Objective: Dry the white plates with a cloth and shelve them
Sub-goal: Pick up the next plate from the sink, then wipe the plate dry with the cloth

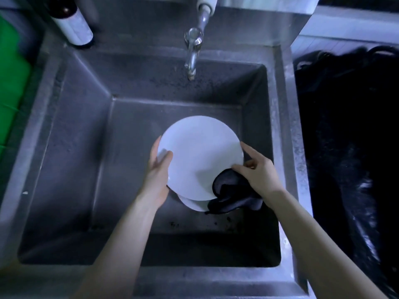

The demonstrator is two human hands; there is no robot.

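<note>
Holding a round white plate (200,156) over the sink (86,147), you gripped its left edge with your left hand (157,175). Your thumb lay on top and your fingers were hidden under it. The plate looked smooth and shiny.

Your right hand (257,169) pinched a soft dark cloth (233,193) against the plate's lower right edge, and the cloth hung down in folds. A second plate (192,203) peeked out just below the first one, mostly covered by it and the cloth.

The sink was a deep square box of gray metal with dark specks on its back wall. A curved shiny tap (192,50) hung over it. A bottle (73,22) stood at the back left corner, its top cut off. A crinkly black bag (345,147) lay to the right, too dark to see well. A green thing (10,83) on the left was cut off.
</note>
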